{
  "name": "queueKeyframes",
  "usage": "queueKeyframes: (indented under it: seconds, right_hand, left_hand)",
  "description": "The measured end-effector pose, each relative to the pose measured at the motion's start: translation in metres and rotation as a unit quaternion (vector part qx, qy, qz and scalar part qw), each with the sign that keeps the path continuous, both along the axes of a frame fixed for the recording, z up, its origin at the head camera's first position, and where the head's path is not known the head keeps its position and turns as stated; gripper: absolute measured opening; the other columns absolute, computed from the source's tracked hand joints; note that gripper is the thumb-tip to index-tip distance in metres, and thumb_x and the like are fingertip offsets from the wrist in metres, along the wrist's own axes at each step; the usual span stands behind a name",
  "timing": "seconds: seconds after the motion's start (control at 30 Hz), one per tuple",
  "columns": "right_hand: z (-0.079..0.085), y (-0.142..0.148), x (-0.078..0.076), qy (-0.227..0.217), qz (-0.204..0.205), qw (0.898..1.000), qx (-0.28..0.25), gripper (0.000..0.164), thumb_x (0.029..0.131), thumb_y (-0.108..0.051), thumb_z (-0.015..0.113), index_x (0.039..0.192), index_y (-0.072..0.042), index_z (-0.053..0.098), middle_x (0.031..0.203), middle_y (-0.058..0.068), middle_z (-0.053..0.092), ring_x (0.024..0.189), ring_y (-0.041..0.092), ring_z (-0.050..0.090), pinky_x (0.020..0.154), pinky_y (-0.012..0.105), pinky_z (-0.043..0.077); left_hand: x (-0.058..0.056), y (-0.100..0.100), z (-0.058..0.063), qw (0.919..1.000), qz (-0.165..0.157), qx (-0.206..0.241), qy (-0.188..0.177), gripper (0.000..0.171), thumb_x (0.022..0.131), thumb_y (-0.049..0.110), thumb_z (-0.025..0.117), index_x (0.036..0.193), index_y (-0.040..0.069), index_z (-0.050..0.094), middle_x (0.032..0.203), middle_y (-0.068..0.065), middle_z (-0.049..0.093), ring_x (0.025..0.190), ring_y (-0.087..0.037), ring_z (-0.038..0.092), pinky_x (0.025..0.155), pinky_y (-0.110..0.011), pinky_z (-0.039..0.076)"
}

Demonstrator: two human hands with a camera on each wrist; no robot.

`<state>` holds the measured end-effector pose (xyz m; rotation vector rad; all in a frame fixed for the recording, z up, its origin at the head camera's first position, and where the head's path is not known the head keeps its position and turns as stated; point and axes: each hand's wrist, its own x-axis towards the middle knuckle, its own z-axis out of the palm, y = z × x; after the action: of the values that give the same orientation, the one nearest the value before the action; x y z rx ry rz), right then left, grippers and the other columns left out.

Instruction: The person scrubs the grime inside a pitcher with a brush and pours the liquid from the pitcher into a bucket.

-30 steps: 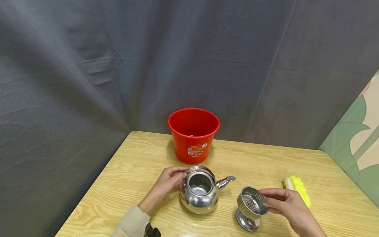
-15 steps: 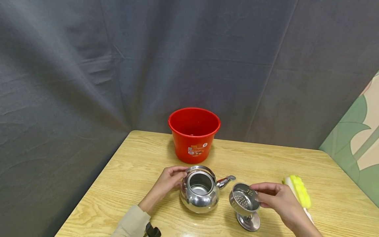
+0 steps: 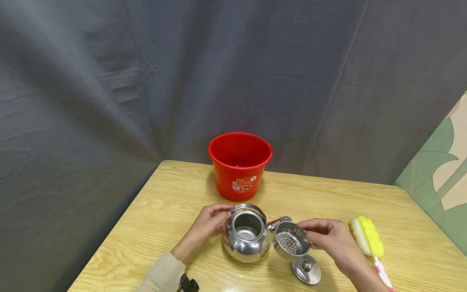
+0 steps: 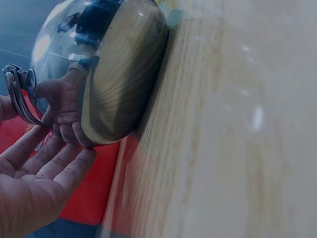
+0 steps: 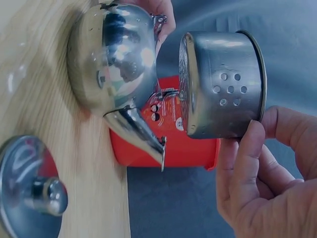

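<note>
A shiny steel teapot (image 3: 246,249) stands lidless on the wooden table, its spout (image 5: 133,131) pointing right. My left hand (image 3: 206,225) holds it at the handle (image 4: 22,99); in the left wrist view the thumb is at the handle and the other fingers lie along the teapot's side. Pinched by its rim in my right hand (image 3: 333,241) is a perforated steel strainer basket (image 3: 290,245), raised just right of the teapot and in front of part of the spout. Below the basket lies the round steel lid (image 3: 310,275), knob up.
Behind the teapot stands a red bucket (image 3: 238,178) with a label on its front. A yellow and white sponge brush (image 3: 368,239) with a white and pink handle lies to the right of my right hand. Grey cloth (image 3: 233,73) hangs behind the table (image 3: 313,194).
My right hand has carried the strainer basket leftward and slightly up, from over the lid toward the teapot. More of the lid and brush now shows. My left hand and the teapot stay put.
</note>
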<state>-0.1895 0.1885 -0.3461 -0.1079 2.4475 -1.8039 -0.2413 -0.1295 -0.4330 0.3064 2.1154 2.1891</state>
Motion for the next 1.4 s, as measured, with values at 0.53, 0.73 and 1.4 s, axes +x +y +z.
queueKeyframes:
  seconds: [0.53, 0.73, 1.4]
  right_hand:
    - [0.005, -0.027, -0.009, 0.014, 0.009, 1.000, -0.016, 0.030, 0.077, 0.008, 0.063, 0.106, 0.009, 0.068, 0.098, 0.011, 0.070, 0.076, 0.014, 0.062, 0.066, 0.030, 0.054]
    - [0.006, -0.039, -0.012, 0.022, 0.014, 0.999, -0.037, 0.029, 0.077, 0.008, 0.062, 0.106, 0.011, 0.068, 0.097, 0.014, 0.071, 0.075, 0.015, 0.064, 0.066, 0.030, 0.055]
    - [0.004, -0.065, -0.022, 0.015, 0.016, 0.998, -0.051, 0.028, 0.077, 0.008, 0.061, 0.103, 0.009, 0.070, 0.095, 0.015, 0.070, 0.075, 0.018, 0.064, 0.066, 0.031, 0.055]
  left_hand:
    - [-0.001, 0.000, 0.000, 1.0000, 0.000, 0.002, -0.001, 0.035, 0.091, 0.008, 0.058, 0.122, -0.007, 0.062, 0.118, -0.015, 0.065, 0.092, -0.015, 0.062, 0.078, -0.032, 0.054]
    - [0.000, 0.000, 0.000, 1.0000, -0.003, 0.006, -0.002, 0.035, 0.091, 0.009, 0.059, 0.122, -0.007, 0.062, 0.119, -0.015, 0.064, 0.093, -0.015, 0.062, 0.078, -0.033, 0.054]
    - [0.001, -0.001, 0.002, 1.0000, -0.007, 0.000, -0.001, 0.034, 0.091, 0.009, 0.059, 0.122, -0.006, 0.062, 0.120, -0.015, 0.064, 0.092, -0.014, 0.062, 0.077, -0.033, 0.054]
